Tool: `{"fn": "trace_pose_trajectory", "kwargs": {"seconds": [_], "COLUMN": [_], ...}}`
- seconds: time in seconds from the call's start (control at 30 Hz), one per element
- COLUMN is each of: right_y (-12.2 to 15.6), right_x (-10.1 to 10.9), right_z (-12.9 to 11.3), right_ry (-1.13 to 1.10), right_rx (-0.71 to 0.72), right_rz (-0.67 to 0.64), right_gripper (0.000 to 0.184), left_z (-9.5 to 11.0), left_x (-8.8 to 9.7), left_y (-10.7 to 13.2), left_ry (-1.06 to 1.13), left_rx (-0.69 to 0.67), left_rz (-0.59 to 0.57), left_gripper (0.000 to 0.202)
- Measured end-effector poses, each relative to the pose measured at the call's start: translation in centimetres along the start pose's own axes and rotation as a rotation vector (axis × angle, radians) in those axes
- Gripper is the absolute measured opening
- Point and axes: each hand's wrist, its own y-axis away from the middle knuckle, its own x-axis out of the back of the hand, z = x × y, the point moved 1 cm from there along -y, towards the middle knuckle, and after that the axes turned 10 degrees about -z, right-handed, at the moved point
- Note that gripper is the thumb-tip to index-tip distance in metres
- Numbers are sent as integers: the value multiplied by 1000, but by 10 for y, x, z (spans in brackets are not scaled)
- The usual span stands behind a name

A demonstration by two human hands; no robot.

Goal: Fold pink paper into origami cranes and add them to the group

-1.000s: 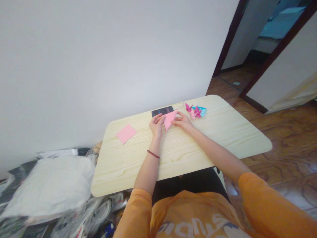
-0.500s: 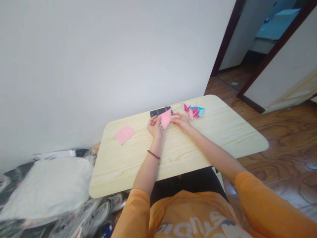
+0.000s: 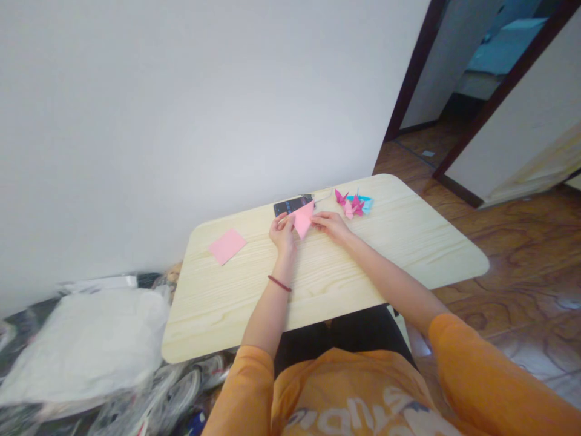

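A folded pink paper triangle [image 3: 303, 220] is held between both hands over the far part of a light wooden table [image 3: 327, 272]. My left hand [image 3: 282, 232] pinches its left edge, fingers closed on it. My right hand [image 3: 333, 225] pinches its right edge. A red cord sits on my left wrist. A black phone [image 3: 290, 204] lies just behind the paper.
A flat pink paper square [image 3: 227, 246] lies at the table's left. Several small folded paper figures [image 3: 353, 204] in magenta, pink and blue sit right of the phone. Plastic bags [image 3: 86, 345] pile on the floor at left. A doorway [image 3: 458, 79] opens at the right rear.
The pink triangle has been drawn in slightly between the hands and looks narrower than a second ago. Both hands stay at the same spot on the table.
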Motion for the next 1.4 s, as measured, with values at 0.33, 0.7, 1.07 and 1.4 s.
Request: {"fn": "trace_pose_trajectory", "kwargs": {"seconds": [0.33,0.7,1.07,1.4], "right_y": [-6,-9,-25,-23], "right_x": [1,1,9,5], "right_z": [5,12,12,0], "right_ry": [-37,-72,-327,-408], "right_rx": [39,90,183,239], "right_rz": [71,141,300,408], "right_gripper": [35,33,19,17], "left_z": [-9,-12,-18,-17], "left_x": [1,-6,-16,-17], "left_y": [1,10,24,30], "left_ry": [-56,-10,17,-69], "left_rx": [-1,19,-12,-67], "left_rz": [-54,-39,3,25], "left_gripper": [46,45,50,47]}}
